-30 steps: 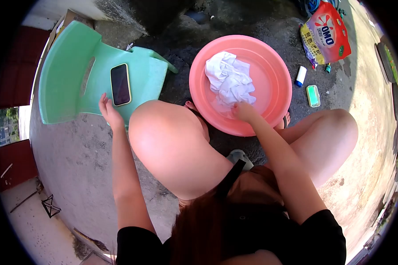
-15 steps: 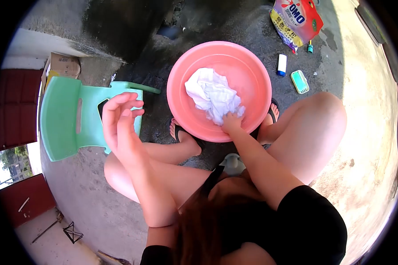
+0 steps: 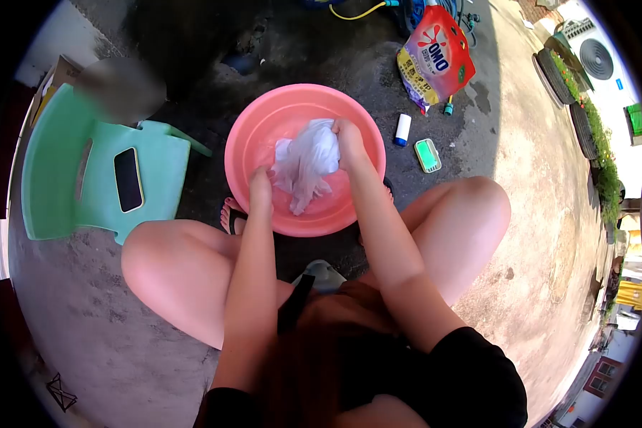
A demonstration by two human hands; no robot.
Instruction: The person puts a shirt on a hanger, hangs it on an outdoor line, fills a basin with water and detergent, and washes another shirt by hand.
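A wet white cloth [image 3: 317, 153] is bunched in the pink basin [image 3: 240, 132], partly lifted, its lower folds hanging toward the near side. My right hand [image 3: 347, 143] is closed on the cloth's upper right edge. At the basin's near left side, my left hand [image 3: 261, 187] reaches over the rim with curled fingers at the cloth's left edge; its fingertips are partly hidden. Shallow water shows around the cloth.
On the left stands a green plastic chair [image 3: 53, 171] with a phone [image 3: 128, 180] on its seat. To the right lie a detergent bag [image 3: 435, 57], a white-and-blue bottle [image 3: 402, 130] and a soap dish [image 3: 428, 155]. A hose [image 3: 360, 14] lies behind.
My left hand has come down from the raised position over the chair into the basin. My right hand has moved to the cloth's upper right and raised it. The view has shifted right.
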